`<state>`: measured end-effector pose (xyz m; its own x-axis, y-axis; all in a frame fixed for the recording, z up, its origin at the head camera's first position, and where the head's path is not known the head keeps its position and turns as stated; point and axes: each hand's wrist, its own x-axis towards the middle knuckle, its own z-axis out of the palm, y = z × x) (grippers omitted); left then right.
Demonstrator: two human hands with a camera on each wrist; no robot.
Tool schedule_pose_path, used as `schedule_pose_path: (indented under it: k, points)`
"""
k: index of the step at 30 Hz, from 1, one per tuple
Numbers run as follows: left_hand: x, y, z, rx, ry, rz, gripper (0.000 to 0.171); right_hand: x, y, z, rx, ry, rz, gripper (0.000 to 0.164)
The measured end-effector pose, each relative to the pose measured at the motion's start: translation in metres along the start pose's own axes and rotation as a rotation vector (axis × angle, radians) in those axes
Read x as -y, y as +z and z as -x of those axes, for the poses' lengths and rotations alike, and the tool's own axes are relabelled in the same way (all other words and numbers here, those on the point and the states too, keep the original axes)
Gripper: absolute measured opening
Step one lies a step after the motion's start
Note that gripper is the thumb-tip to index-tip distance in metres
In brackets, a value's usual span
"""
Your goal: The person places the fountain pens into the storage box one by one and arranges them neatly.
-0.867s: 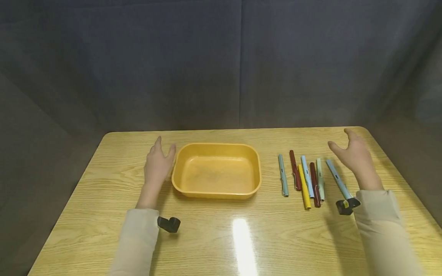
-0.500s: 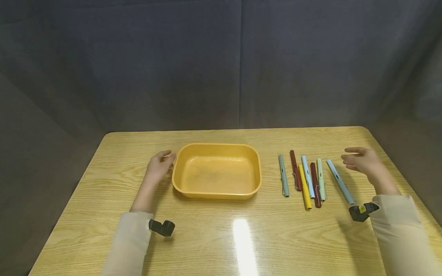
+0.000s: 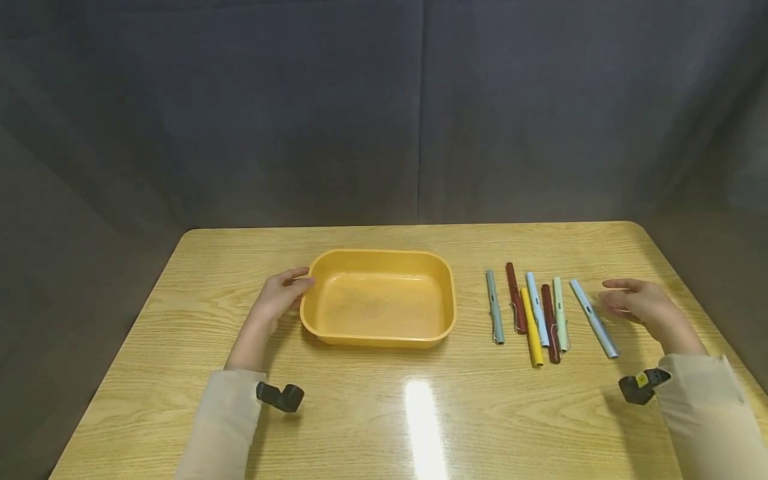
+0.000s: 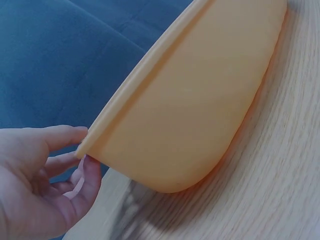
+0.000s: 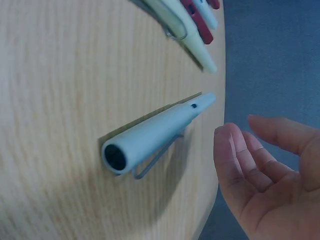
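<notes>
In the head view, my left hand (image 3: 279, 297) is at the left rim of a yellow plastic tub (image 3: 378, 341). The left wrist view shows thumb and fingers of that hand (image 4: 42, 185) pinching the rim of the tub (image 4: 185, 100). My right hand (image 3: 647, 308) hovers just right of a grey-blue pen (image 3: 594, 319) and holds nothing. Seen from the right wrist, its fingers (image 5: 227, 160) are loosely bent and apart from the pen (image 5: 155, 134), which lies on the table with its clip to one side.
Left of that pen lie several more: pale green (image 3: 560, 313), dark red (image 3: 550, 323), light blue (image 3: 537, 310), yellow (image 3: 532, 327), another dark red pen (image 3: 516, 298) and a grey-green pen (image 3: 495, 307). The wooden table (image 3: 336, 413) ends at a dark curtain (image 3: 300, 133).
My left hand has turned and taken hold of the tub's rim. My right hand has come down toward the front, its fingers drawn closer together beside the grey-blue pen.
</notes>
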<state>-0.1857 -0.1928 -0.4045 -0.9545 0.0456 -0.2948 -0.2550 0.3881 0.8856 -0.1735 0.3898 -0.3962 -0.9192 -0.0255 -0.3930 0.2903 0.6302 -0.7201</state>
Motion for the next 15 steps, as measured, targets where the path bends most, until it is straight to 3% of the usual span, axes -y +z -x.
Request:
schedule_pose_path:
  k: [6, 15]
  points:
    - [0.002, -0.001, -0.001, 0.020, -0.007, 0.054, 0.055, -0.007, 0.002, -0.001, 0.012, 0.010, -0.033, 0.066]
    - [0.005, 0.002, -0.005, 0.015, -0.103, 0.216, 0.054, -0.012, 0.000, 0.000, 0.065, 0.040, -0.009, 0.066]
